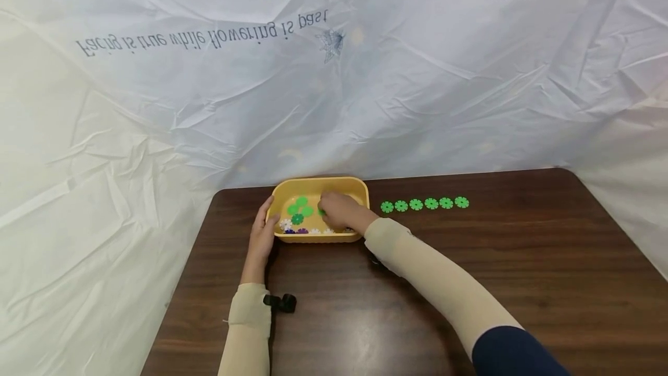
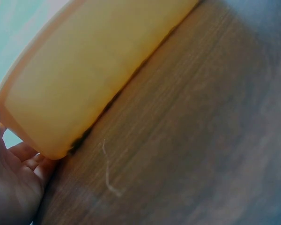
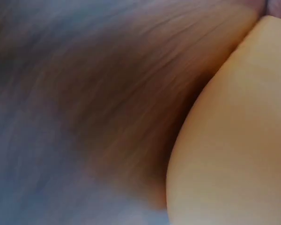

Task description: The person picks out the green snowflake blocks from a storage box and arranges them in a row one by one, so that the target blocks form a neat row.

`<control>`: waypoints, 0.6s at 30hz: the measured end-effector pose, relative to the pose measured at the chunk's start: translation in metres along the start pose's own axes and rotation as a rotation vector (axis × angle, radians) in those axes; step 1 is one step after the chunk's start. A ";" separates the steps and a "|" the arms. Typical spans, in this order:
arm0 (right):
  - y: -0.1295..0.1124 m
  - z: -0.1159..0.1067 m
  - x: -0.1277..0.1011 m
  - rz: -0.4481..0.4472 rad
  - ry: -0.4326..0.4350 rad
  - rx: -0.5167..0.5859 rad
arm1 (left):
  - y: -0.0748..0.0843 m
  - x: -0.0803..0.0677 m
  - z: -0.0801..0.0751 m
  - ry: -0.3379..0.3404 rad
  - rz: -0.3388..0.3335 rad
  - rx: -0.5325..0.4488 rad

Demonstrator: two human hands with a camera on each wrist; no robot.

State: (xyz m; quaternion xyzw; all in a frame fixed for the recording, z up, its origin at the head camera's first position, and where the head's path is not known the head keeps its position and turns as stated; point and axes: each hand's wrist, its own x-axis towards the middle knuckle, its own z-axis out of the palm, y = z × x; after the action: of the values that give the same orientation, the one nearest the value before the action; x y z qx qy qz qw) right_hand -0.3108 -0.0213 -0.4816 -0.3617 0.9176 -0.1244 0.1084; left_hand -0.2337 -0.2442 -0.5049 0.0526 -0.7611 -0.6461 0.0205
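A yellow plastic basin [image 1: 318,238] stands at the back of the table, loose flower-shaped discs inside it. My left hand [image 1: 262,235] holds the basin's left end, thumb at the rim and fingers along the outside; the left wrist view shows this hand [image 2: 18,183] at the basin's corner. My right hand [image 1: 341,211] reaches into the basin with curled fingers, a green flower disc [image 1: 320,212] at the fingertips. Left of it lie light green discs [image 1: 298,205] and a darker green one [image 1: 297,219]. White discs [image 1: 285,224] and a purple one [image 1: 302,231] lie along the near wall.
To the right of the basin, several green flower discs [image 1: 416,205] lie in a straight row on the dark wooden table [image 1: 334,318]. A white printed cloth [image 1: 313,103] hangs behind the table. A black wrist strap mount [image 1: 282,303] sits on the left forearm.
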 end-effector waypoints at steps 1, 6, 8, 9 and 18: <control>0.000 0.000 0.001 0.002 0.006 0.020 | 0.000 0.000 0.000 0.001 -0.003 -0.002; 0.002 0.001 0.004 -0.006 0.017 0.083 | 0.001 0.000 0.000 0.011 -0.014 -0.013; 0.003 0.001 0.004 -0.002 0.015 0.104 | 0.002 0.000 0.000 0.012 -0.012 -0.013; 0.003 0.002 0.004 0.002 0.016 0.117 | 0.002 -0.001 0.000 0.010 -0.012 -0.013; 0.008 -0.002 -0.002 -0.105 -0.003 0.168 | 0.003 -0.001 0.000 -0.005 -0.002 0.002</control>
State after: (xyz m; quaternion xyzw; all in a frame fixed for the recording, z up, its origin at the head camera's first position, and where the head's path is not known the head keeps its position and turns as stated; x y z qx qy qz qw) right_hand -0.3150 -0.0136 -0.4824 -0.3990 0.8836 -0.2061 0.1330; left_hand -0.2331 -0.2434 -0.5023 0.0516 -0.7617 -0.6456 0.0179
